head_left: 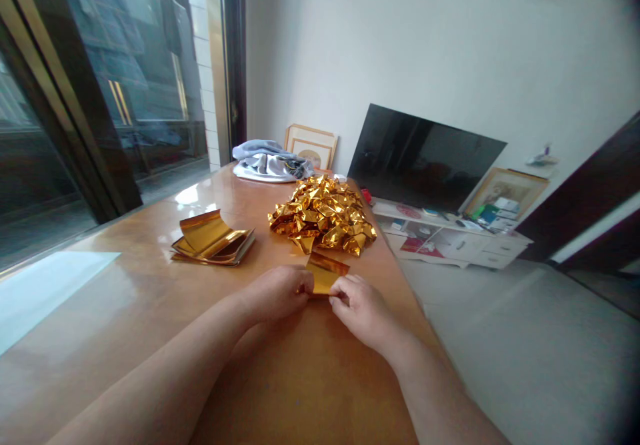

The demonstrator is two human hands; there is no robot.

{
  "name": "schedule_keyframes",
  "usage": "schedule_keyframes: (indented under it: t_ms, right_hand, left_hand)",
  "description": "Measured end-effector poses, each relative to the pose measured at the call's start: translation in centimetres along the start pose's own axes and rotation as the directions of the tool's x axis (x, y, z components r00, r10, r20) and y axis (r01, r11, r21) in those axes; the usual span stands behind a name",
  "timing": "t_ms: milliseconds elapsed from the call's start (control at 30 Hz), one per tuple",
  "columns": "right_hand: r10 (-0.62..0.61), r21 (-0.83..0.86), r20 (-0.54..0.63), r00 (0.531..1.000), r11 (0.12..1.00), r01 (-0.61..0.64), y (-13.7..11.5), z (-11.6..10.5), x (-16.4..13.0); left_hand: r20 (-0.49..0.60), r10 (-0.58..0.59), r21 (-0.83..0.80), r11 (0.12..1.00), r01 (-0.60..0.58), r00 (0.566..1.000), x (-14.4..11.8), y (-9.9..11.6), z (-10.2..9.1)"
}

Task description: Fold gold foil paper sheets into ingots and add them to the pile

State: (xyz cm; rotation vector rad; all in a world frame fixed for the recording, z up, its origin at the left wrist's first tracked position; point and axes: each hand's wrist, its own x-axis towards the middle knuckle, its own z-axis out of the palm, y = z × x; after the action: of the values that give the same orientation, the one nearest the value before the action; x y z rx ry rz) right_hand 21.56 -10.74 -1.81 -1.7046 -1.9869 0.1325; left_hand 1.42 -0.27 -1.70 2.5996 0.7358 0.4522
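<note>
Forearms (165,365): from 7 and 5 o'clock, over the tabletop (295,385).
Grip: left hand (280,290) and right hand (361,306) both pinch the gold sheet (324,281) between them, probably to steady it.
Sheet stack (213,245): the sheet's 10 o'clock, seemingly for easy reach.
Foil heap (325,215): 12 o'clock, likely separated from the stack deliberately.
Writing: none legible.

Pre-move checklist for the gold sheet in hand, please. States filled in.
1. Left hand on the gold sheet: ok, at its left side.
2. Right hand on the sheet: ok, fingers at the near right corner.
3. Sheet clear of the folded gold pile: cannot tell, its far edge comes very close.
4. Spare stack lying flat: not ok, top leaf curls up.
5. Pile well in from the table edge: not ok, close to the right edge.
</note>
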Motion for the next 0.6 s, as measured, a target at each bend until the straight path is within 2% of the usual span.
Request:
schedule_keyframes:
  t_ms: [233, 433, 600]
  right_hand:
    - [0.106, 0.191, 0.055, 0.993, 0.975, -0.114, 1.1, 0.8, 0.1]
    - [0.221, 0.248, 0.077, 0.972, 0.94, -0.234, 2.5, 1.9, 0.2]
    - [0.264, 0.24, 0.105, 0.959, 0.929, -0.282, 2.9, 2.0, 0.2]
  left_hand:
    - [0.039, -0.032, -0.148, 0.988, 0.038, 0.999, 0.5, -1.3, 0.7]
    - [0.056, -0.119, -0.134, 0.983, 0.125, 0.991, 0.6, -1.4, 0.1]
    - [0.069, -0.152, -0.146, 0.976, 0.161, 0.986, 0.5, -1.2, 0.0]
